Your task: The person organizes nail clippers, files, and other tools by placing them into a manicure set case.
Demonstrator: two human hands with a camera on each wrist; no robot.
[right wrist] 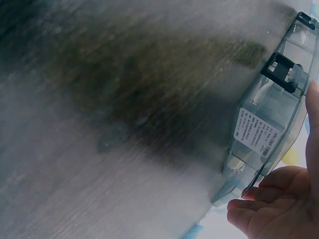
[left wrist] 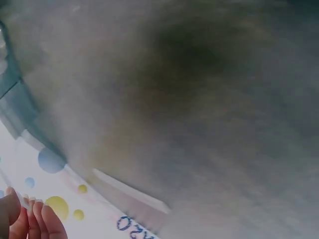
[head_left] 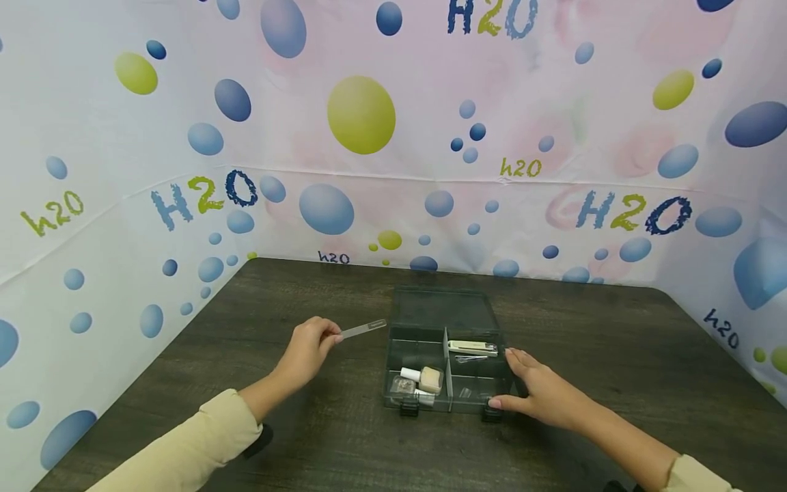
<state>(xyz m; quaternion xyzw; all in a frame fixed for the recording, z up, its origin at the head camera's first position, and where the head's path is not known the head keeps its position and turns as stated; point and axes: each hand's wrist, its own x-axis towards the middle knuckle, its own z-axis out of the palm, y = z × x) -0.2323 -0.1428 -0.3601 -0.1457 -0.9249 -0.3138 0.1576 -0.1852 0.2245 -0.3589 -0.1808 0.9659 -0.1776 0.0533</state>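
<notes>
My left hand (head_left: 312, 347) pinches one end of a flat, translucent nail file (head_left: 364, 329), held level to the left of a dark see-through plastic box (head_left: 451, 403). In the left wrist view, the thumb and fingertips (left wrist: 40, 219) meet around the file's end. The box stands with its lid (head_left: 443, 307) laid back. My right hand (head_left: 541, 389) grips its right side, thumb at the front corner and fingers along the side wall. Small nail polish bottles (head_left: 431, 380) with white caps lie in the left compartment. A nail clipper (head_left: 472, 348) lies in the right one.
Beside the clipper is a small metallic piece (head_left: 471, 359), and a little clear piece (head_left: 465, 393) lies nearer the front. Black latches (head_left: 408, 407) line the box's front. The dark wooden table (head_left: 332, 437) meets a dotted backdrop (head_left: 430, 137) behind.
</notes>
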